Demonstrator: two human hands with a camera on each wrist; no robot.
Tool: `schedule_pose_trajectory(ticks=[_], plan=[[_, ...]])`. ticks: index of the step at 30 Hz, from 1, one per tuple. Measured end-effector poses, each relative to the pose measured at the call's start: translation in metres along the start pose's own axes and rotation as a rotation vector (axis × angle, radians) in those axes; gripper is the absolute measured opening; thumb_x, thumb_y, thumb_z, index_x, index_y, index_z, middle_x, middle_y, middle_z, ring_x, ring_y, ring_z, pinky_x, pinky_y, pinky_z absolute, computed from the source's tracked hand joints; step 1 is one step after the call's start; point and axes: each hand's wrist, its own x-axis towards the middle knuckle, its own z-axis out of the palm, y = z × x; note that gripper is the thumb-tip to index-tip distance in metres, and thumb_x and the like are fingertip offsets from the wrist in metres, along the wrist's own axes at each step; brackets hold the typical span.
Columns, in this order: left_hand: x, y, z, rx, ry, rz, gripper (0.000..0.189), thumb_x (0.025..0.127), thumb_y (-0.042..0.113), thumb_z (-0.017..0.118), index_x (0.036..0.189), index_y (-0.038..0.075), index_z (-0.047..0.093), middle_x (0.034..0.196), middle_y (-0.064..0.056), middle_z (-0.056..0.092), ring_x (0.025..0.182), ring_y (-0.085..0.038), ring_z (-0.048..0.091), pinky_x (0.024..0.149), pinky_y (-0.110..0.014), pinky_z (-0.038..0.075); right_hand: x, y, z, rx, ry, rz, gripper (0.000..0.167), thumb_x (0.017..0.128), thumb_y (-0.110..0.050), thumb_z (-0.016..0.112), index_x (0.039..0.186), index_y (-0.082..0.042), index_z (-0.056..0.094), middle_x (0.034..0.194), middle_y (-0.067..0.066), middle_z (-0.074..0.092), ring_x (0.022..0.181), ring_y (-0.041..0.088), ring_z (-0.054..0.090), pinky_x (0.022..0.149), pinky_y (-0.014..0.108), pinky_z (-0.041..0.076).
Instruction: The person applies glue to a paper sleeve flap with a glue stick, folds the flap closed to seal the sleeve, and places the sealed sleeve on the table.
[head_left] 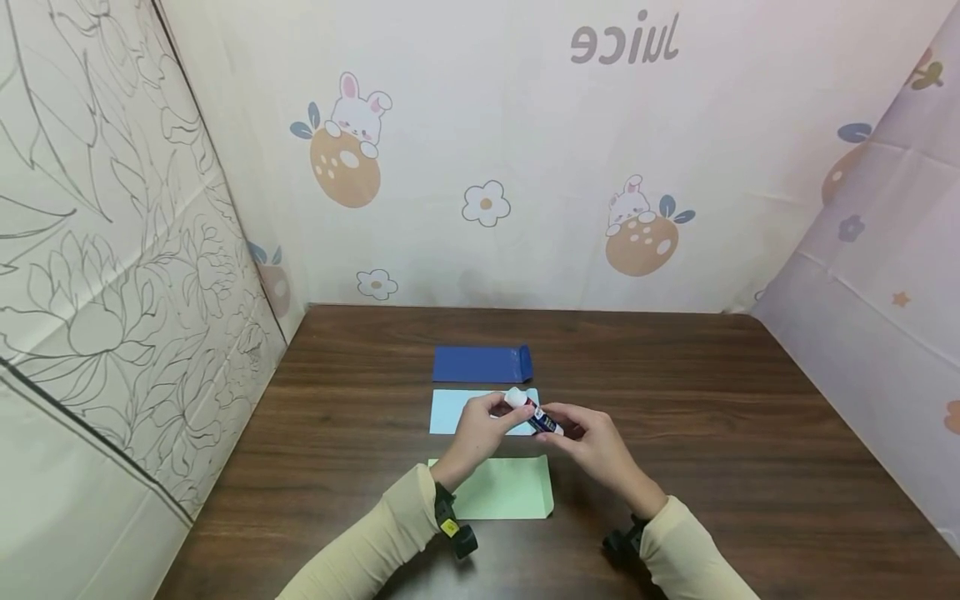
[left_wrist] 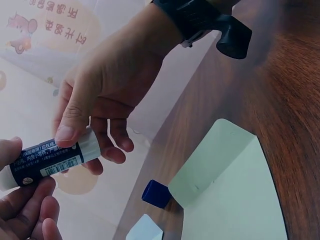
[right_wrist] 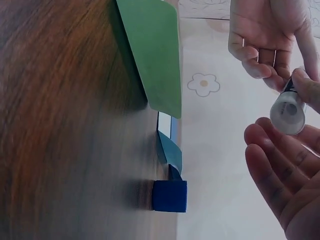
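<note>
Both hands hold a small glue stick (head_left: 546, 419) over the light blue envelope (head_left: 448, 411). It has a dark printed label and white ends. My left hand (head_left: 478, 433) pinches its upper left part between thumb and fingers. At the lower right end, my right hand (head_left: 596, 442) pinches the tube; its thumb (left_wrist: 70, 127) lies on the white end in the left wrist view. Below the hands lies a pale green envelope (head_left: 506, 492), its flap raised in the wrist views. A small dark blue cap-like piece (right_wrist: 170, 196) stands on the table, hidden in the head view.
A dark blue envelope (head_left: 476, 364) lies beyond the light blue one, in a column with the green one on the brown wooden table (head_left: 720, 417). Printed curtains (head_left: 487, 108) stand behind and at both sides. Black wrist straps with small cameras (head_left: 454, 525) sit on both wrists.
</note>
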Motion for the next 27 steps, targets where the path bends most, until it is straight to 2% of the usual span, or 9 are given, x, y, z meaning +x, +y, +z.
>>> schedule_pose_trajectory(ticks=[4,9,14,17,21,24,27], plan=[[0.0007,0.0037,-0.0019,0.011,0.027,0.014,0.030,0.089,0.033,0.071,0.100,0.005,0.072,0.088,-0.010,0.069,0.076,-0.010,0.054,0.061,-0.022,0.043,-0.0003,0.0002,-0.0015,-0.008,-0.010,0.027,0.033,0.078,-0.013,0.081,0.108,-0.004,0.070,0.090,0.007,0.074,0.068,0.008,0.060,0.061,0.026,0.055],[-0.0002,0.0078,-0.0043,-0.011,0.043,0.001,0.030,0.089,0.033,0.071,0.101,0.006,0.072,0.089,-0.010,0.068,0.074,-0.012,0.050,0.059,-0.022,0.038,-0.0012,0.0010,-0.0021,0.006,-0.001,0.051,0.028,0.077,-0.011,0.081,0.102,-0.006,0.071,0.084,0.004,0.070,0.065,0.010,0.058,0.059,0.025,0.054],[-0.0019,0.0089,-0.0049,-0.021,0.050,0.000,0.030,0.090,0.032,0.070,0.103,0.006,0.072,0.091,-0.012,0.068,0.076,-0.013,0.050,0.060,-0.023,0.038,-0.0016,0.0011,-0.0021,0.001,-0.003,0.058,0.022,0.078,-0.010,0.080,0.097,-0.007,0.071,0.082,0.002,0.069,0.064,0.010,0.057,0.058,0.022,0.052],[-0.0024,0.0080,-0.0053,-0.017,0.053,0.003,0.029,0.090,0.032,0.070,0.102,0.006,0.073,0.090,-0.011,0.068,0.076,-0.013,0.050,0.061,-0.023,0.038,-0.0013,0.0005,-0.0025,-0.012,-0.050,0.062,0.016,0.083,-0.013,0.076,0.097,-0.009,0.072,0.081,-0.002,0.066,0.065,0.007,0.053,0.056,0.022,0.049],[-0.0024,0.0063,-0.0065,-0.033,0.047,0.019,0.027,0.090,0.033,0.070,0.102,0.009,0.074,0.090,-0.008,0.067,0.078,-0.012,0.051,0.063,-0.023,0.039,-0.0011,0.0002,-0.0030,0.020,-0.141,0.058,0.011,0.094,-0.016,0.063,0.097,-0.007,0.070,0.079,-0.001,0.060,0.066,0.004,0.050,0.056,0.022,0.045],[-0.0023,0.0053,-0.0075,-0.055,0.038,0.027,0.027,0.090,0.033,0.070,0.102,0.010,0.074,0.091,-0.006,0.067,0.080,-0.011,0.052,0.067,-0.024,0.040,-0.0009,0.0000,-0.0038,0.092,-0.201,0.058,0.019,0.100,-0.014,0.053,0.094,-0.002,0.066,0.077,0.008,0.060,0.067,0.011,0.054,0.059,0.024,0.048],[-0.0029,0.0053,-0.0079,-0.069,0.042,0.029,0.028,0.089,0.033,0.071,0.103,0.008,0.074,0.092,-0.008,0.068,0.081,-0.011,0.053,0.068,-0.024,0.041,-0.0011,-0.0016,-0.0057,0.143,-0.246,0.086,0.023,0.102,-0.015,0.050,0.095,0.001,0.065,0.080,0.018,0.062,0.070,0.022,0.059,0.064,0.027,0.052]])
